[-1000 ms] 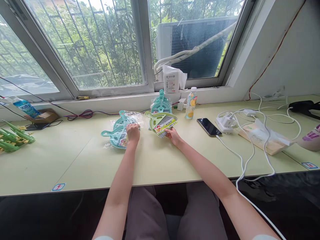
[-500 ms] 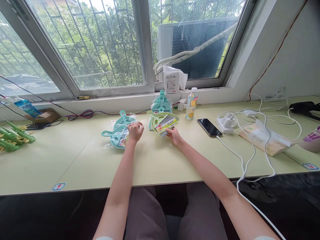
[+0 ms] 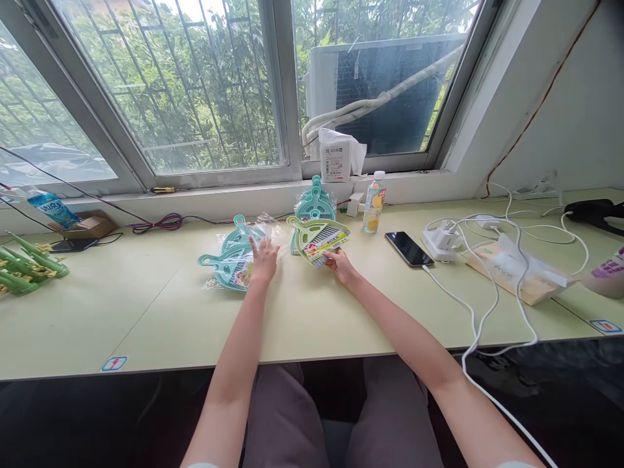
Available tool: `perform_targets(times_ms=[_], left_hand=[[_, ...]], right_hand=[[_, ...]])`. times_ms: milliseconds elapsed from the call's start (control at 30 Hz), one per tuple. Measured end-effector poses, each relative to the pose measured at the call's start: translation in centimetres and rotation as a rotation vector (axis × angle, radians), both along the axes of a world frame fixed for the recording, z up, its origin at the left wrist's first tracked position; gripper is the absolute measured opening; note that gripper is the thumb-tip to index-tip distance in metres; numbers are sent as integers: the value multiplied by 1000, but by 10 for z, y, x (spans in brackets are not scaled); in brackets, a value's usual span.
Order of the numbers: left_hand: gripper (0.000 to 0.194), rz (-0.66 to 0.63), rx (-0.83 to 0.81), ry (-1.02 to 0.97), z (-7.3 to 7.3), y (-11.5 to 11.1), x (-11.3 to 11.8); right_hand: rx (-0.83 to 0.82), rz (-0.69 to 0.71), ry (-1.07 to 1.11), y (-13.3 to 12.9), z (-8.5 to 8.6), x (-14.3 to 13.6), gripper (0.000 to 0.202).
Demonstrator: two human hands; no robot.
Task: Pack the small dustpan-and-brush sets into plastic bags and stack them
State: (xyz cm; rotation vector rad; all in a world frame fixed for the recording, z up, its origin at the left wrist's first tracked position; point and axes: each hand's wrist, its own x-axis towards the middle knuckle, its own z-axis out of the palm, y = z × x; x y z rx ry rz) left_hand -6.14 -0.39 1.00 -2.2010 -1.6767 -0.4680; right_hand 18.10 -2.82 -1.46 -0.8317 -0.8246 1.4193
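Note:
My right hand (image 3: pixel 340 265) is closed on the lower right edge of a green dustpan-and-brush set (image 3: pixel 314 235) with a printed label, held up above the table. Fingers spread, my left hand (image 3: pixel 264 261) is at the right side of several teal dustpan sets (image 3: pixel 228 265) lying in clear plastic wrapping. Loose clear film (image 3: pixel 270 227) stands up just beyond its fingertips; whether they touch it I cannot tell. Behind the green set, more teal dustpan sets (image 3: pixel 316 203) are stacked near the window, partly hidden by it.
Right of the stack stand a drink bottle (image 3: pixel 374 203) and a tissue pack (image 3: pixel 336 159) on the sill. A phone (image 3: pixel 408 249), a white power strip (image 3: pixel 441 242) with cables and a wipes pack (image 3: pixel 519 270) lie further right. Green stems (image 3: pixel 29 265) lie at far left.
My left hand has opened from a pinch to spread fingers and turned slightly over the wrapping. The clear film now rises higher behind it. My right hand and the green set hold still.

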Motion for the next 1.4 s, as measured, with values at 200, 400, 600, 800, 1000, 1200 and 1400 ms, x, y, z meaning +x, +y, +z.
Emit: perform_targets(times_ms=[200, 400, 600, 800, 1000, 1200, 1400], left_hand=[[57, 54, -58, -63, 2, 0, -1], [63, -60, -118, -101, 4, 1, 3], [45, 36, -87, -35, 5, 0, 4], [56, 108, -20, -164, 7, 0, 3], [56, 167, 40, -228, 6, 0, 3], [62, 206, 149, -303, 9, -1, 3], [66, 138, 215, -309, 11, -2, 6]], right_hand=[[2, 11, -14, 0, 0, 0, 29], [15, 30, 1, -3, 2, -2, 29], [17, 34, -7, -3, 4, -1, 29], [38, 126, -49, -9, 8, -3, 30], [95, 284, -76, -16, 11, -6, 40], [59, 263, -69, -13, 10, -3, 43], [16, 202, -67, -4, 3, -1, 35]])
